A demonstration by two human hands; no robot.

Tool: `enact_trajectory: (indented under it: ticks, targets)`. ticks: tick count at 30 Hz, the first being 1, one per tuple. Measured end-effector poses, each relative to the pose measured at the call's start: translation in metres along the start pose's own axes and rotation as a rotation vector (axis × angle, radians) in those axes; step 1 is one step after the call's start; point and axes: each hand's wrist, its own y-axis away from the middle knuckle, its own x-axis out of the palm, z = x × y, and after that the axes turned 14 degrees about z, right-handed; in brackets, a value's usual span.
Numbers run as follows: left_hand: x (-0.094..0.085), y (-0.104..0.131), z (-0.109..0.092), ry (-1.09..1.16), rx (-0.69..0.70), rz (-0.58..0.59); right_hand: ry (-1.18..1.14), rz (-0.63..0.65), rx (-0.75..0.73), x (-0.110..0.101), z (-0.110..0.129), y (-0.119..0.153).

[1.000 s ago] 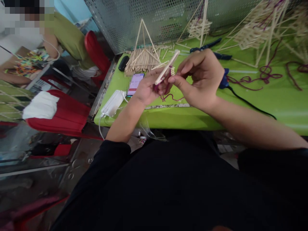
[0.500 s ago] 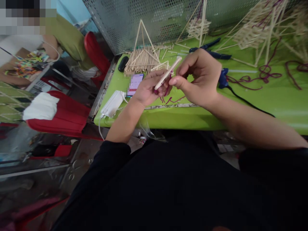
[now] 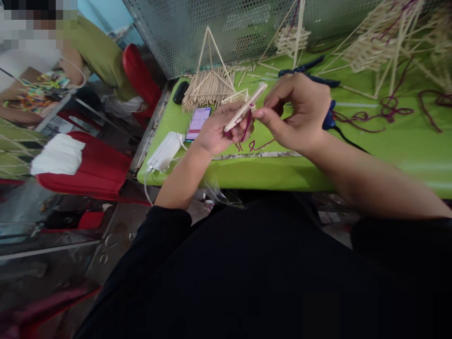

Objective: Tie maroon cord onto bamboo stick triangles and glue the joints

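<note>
My left hand [image 3: 221,128] is closed around a short piece of pale wooden sticks [image 3: 246,108], held at a slant above the table's front edge. Purple yarn [image 3: 249,116] is looped on this piece and hangs among the left fingers. Just right of it, my right hand [image 3: 298,110] has thumb and index finger drawn together at the yarn. The exact grip of its fingertips is partly hidden. Below the hands, a loose end of purple yarn [image 3: 263,145] lies on the green table [image 3: 282,172].
Behind my hands lie a pile of wooden sticks [image 3: 208,89] and a stick triangle [image 3: 208,47]. A phone [image 3: 200,123] and a white power bank [image 3: 166,150] are at left. Pliers [image 3: 318,80], a blue-handled tool [image 3: 329,117] and stick frames [image 3: 367,52] stand right. A person [image 3: 102,52] sits far left.
My right hand has moved slightly right, away from the stick piece, and the yarn between the hands looks more drawn out. The left hand stays nearly still.
</note>
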Motion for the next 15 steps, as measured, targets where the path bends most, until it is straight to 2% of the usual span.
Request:
enact_trajectory:
  ticks: [3,8,12,15]
  targets:
    - [-0.004,0.000,0.001,0.003,0.004,-0.018,0.003,0.014,-0.001,0.001,0.002,0.001]
    - [-0.014,0.000,0.006,-0.005,0.007,-0.054,0.070,-0.081,-0.067,0.003,0.019,-0.004]
    - [-0.015,-0.001,0.007,0.087,-0.052,-0.136,0.120,-0.128,-0.074,0.000,0.029,-0.010]
    - [-0.012,-0.001,0.005,0.102,-0.102,-0.162,0.121,-0.111,-0.033,-0.002,0.030,-0.010]
